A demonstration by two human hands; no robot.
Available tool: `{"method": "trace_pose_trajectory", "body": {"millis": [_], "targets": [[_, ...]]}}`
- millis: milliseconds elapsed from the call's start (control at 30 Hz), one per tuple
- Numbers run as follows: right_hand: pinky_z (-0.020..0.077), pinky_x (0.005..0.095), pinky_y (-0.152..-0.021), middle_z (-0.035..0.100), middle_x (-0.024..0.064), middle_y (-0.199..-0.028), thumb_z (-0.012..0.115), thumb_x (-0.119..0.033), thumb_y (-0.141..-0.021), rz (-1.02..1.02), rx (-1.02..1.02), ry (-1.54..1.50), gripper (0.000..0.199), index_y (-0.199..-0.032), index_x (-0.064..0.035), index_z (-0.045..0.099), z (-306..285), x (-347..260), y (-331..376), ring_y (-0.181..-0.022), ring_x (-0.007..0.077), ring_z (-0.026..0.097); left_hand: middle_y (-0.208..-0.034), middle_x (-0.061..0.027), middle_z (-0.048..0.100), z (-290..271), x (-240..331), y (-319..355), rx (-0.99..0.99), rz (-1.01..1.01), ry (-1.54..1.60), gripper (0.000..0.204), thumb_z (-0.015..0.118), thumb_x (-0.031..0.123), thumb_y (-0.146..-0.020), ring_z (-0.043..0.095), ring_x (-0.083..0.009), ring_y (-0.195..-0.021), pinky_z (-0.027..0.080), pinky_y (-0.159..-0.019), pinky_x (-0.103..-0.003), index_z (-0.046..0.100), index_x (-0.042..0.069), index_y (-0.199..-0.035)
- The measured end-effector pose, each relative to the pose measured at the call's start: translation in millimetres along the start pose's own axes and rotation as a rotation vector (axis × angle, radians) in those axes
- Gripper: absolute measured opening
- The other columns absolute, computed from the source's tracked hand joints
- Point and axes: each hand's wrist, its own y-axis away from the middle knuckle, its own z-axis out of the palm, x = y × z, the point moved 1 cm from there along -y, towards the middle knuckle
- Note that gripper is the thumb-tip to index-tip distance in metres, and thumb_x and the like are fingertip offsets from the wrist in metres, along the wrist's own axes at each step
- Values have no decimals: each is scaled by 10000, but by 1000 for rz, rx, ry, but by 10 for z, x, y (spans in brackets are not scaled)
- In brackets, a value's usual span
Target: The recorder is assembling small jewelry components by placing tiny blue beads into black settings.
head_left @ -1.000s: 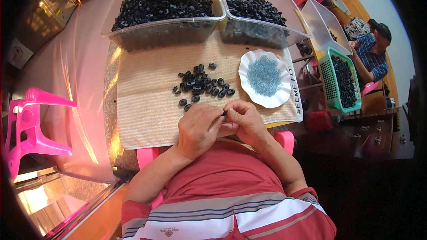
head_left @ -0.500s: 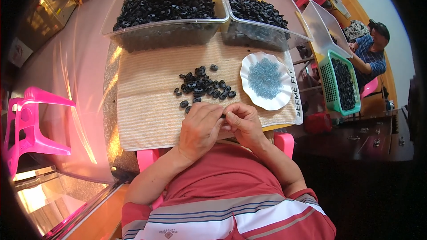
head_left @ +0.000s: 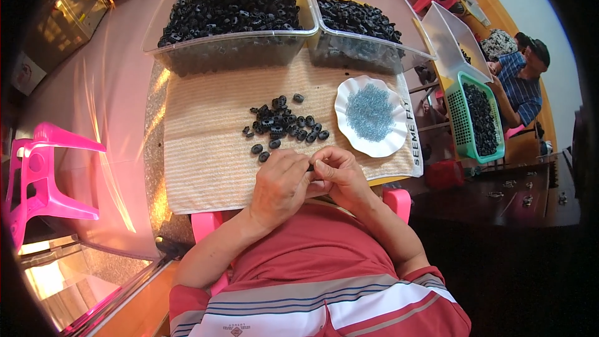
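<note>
Just in front of my body, my left hand and my right hand meet, fingers pinched together. Between their fingertips shows a small black plastic cord lock part, mostly covered by the fingers. Right beyond the hands lies a loose pile of black cord lock parts on a striped beige towel. To the right of the pile, a white scalloped plate holds many tiny bluish-silver pieces that look like small springs.
Two clear plastic tubs full of black parts line the towel's far edge. At the right stand a green basket of black parts and a clear bin, with a seated person beside them. A pink stool stands left.
Both hands stay pinched together in nearly the same place, with slight finger movement. The whole view has shifted a little. The pile and plate look otherwise unchanged.
</note>
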Motion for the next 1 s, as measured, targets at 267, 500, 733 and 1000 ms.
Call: {"method": "trace_pose_trajectory", "body": {"millis": [267,500,733,1000], "targets": [[600,313,-698,704,81,-960,714,-70,-946,19,-14,-33,126,-1037,8,675,-6,-4,-1,-867,181,709,-967,-150,688,-5,15,-8,-5,53,-38,220,727,-10,-751,650,-343,-929,551,-799,-410,681,-28,-965],[590,307,-683,706,76,-932,718,-70,-946,12,24,46,116,-1018,14,683,-50,36,-15,-829,167,682,-964,-151,683,11,16,16,-6,67,-70,230,708,-32,-731,650,-337,-940,546,-804,-397,670,-38,-957],[585,290,-685,687,57,-949,718,-88,-952,-49,-25,84,132,-1023,6,660,-61,-14,-8,-817,135,662,-978,-140,696,3,27,-52,26,61,-6,242,733,-16,-748,655,-328,-939,548,-797,-404,687,-21,-985],[577,270,-706,648,29,-924,711,-129,-967,-60,-24,91,150,-1040,-12,650,7,-47,10,-753,88,606,-1021,-143,697,-57,-43,-74,-38,29,46,271,744,8,-765,653,-333,-969,543,-836,-409,689,0,-1030]]}}
